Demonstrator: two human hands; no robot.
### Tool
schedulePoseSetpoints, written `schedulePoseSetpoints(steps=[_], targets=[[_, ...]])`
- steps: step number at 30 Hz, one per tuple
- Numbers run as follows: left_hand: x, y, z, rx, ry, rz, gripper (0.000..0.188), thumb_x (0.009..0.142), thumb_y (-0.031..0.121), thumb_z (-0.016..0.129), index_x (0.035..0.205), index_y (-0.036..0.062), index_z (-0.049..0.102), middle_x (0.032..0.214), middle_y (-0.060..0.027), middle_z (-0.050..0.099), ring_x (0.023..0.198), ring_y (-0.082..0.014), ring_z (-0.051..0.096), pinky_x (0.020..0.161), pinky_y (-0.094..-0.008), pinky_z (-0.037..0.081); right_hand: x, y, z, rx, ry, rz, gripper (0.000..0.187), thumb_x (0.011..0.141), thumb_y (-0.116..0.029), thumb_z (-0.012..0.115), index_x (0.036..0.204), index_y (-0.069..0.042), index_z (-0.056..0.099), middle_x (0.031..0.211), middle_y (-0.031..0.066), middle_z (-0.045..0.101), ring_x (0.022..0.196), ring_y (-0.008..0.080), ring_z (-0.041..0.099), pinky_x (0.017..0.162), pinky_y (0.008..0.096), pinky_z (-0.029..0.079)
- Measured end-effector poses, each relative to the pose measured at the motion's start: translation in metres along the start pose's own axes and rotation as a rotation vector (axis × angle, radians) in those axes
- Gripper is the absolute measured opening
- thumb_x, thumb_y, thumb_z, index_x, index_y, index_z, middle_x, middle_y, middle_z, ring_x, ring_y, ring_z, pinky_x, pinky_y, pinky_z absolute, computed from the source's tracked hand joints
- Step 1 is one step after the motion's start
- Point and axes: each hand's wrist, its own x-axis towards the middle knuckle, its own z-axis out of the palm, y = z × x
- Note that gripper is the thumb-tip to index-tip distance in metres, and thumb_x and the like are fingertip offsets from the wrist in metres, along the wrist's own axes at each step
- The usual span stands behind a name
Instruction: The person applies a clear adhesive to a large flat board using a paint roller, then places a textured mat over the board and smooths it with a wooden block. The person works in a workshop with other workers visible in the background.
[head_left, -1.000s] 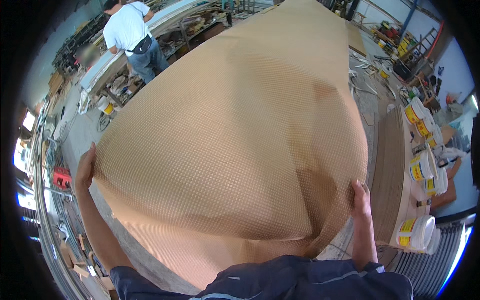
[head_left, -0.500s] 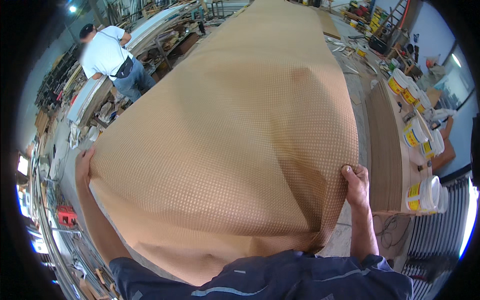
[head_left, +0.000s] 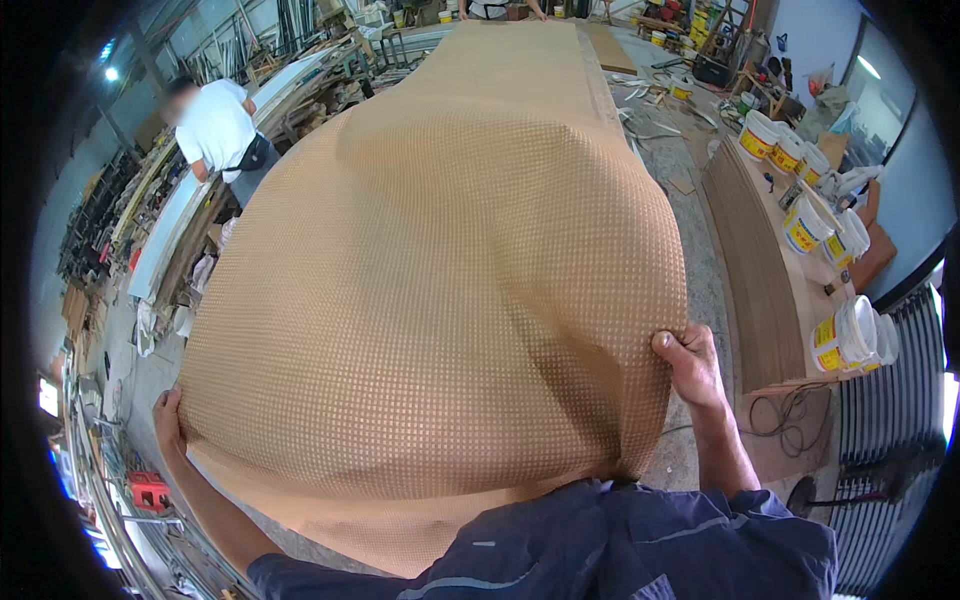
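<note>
A large tan sheet (head_left: pixel 400 300) with a raised grid of small squares fills the middle of the view and stretches away to the far end. My left hand (head_left: pixel 170 418) grips its left edge, fingers curled round it. At the right edge, my right hand (head_left: pixel 690 362) pinches the sheet with the thumb on top. Between my hands the sheet bulges upward, with a deep fold near the right hand. Its near end hangs down by my body. What lies under the sheet is hidden.
At the far end another person's hands (head_left: pixel 543 14) show beside the sheet. A person in a white shirt (head_left: pixel 215 125) leans over a long bench on the left. On the right, white buckets (head_left: pixel 845 333) stand on a stack of boards (head_left: pixel 745 260). A cable (head_left: pixel 790 420) lies on the floor.
My left hand has moved lower and nearer, my right slightly left. The sheet has ballooned upward in the middle. At the far end, another person's hands have come into view.
</note>
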Motion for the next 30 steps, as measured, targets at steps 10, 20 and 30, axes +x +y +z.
schedulePoseSetpoints(steps=[10, 20, 30], targets=[[-0.004, -0.033, -0.062, 0.019, 0.049, 0.02, 0.023, 0.088, 0.024, 0.062, 0.093, 0.0014, 0.065, 0.086, -0.0035, 0.063, 0.078, -0.0135, 0.056, 0.072, -0.0277, 0.044, -0.027, -0.037, 0.037, -0.072, -0.314, -0.084, 0.015, 0.088, -0.009, 0.061, 0.09, 0.004, 0.068, 0.076, 0.0032, 0.065, 0.073, 0.0102, 0.058, 0.063, 0.0283, 0.047], [0.0, -0.017, -0.025, 0.155, 0.026, -0.066, 0.039, 0.092, 0.037, 0.063, 0.096, -0.0017, 0.066, 0.087, -0.0044, 0.065, 0.076, -0.0126, 0.057, 0.069, -0.0274, 0.045, -0.025, -0.024, 0.03, -0.069, -0.266, 0.083, 0.016, 0.082, -0.008, 0.059, 0.085, 0.005, 0.066, 0.076, 0.0037, 0.065, 0.071, 0.0103, 0.057, 0.062, 0.0291, 0.044], [0.002, -0.057, -0.018, 0.266, 0.005, -0.109, 0.034, 0.093, 0.034, 0.063, 0.082, 0.0019, 0.063, 0.071, -0.0005, 0.058, 0.064, -0.0108, 0.049, 0.058, -0.0297, 0.04, -0.037, 0.001, 0.011, 0.004, -0.123, 0.114, 0.017, 0.086, -0.01, 0.06, 0.088, 0.006, 0.067, 0.079, 0.0037, 0.067, 0.076, 0.0102, 0.058, 0.067, 0.0291, 0.048]])
